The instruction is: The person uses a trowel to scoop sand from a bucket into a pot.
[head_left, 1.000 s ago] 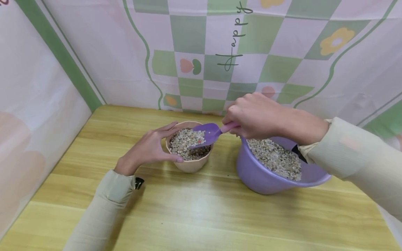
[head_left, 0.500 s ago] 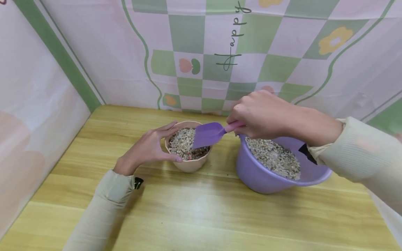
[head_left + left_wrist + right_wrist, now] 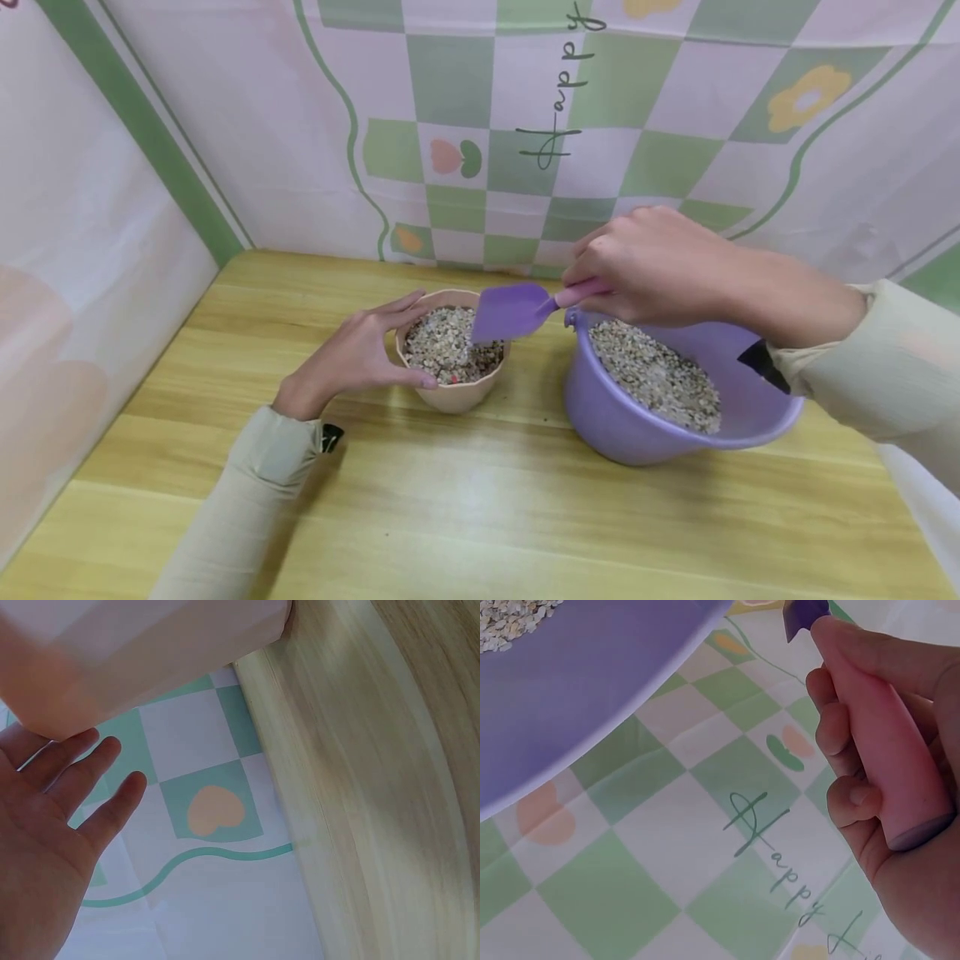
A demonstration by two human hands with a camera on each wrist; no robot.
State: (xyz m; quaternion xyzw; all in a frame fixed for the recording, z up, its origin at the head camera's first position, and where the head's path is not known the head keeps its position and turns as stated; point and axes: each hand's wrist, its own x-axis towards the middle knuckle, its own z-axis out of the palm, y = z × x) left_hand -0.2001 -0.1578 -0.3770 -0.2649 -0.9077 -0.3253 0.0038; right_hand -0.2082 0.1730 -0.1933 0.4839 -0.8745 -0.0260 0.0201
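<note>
My left hand (image 3: 352, 354) steadies a small peach flower pot (image 3: 455, 397) at its left side, thumb on the near side and a finger along the far rim. In the left wrist view the pot's wall (image 3: 172, 656) fills the upper left, several fingers spread below it. Pale gravel (image 3: 442, 333) lies in the pot over darker bits, with a small red speck. My right hand (image 3: 660, 271) grips the pink handle (image 3: 889, 742) of a purple trowel (image 3: 513, 312). The trowel's blade is tilted down over the pot's right rim, and no gravel shows on it.
A purple bucket (image 3: 622, 437), partly filled with similar gravel (image 3: 660, 379), stands right of the pot, beneath my right forearm. The wooden table (image 3: 450, 517) meets a checkered cloth backdrop (image 3: 525, 108) behind and a pale cloth wall (image 3: 90, 250) at left.
The trowel has moved right and up from the middle of the pot to its right rim, and the gravel on its blade has gone. My left hand and the pot stay in place.
</note>
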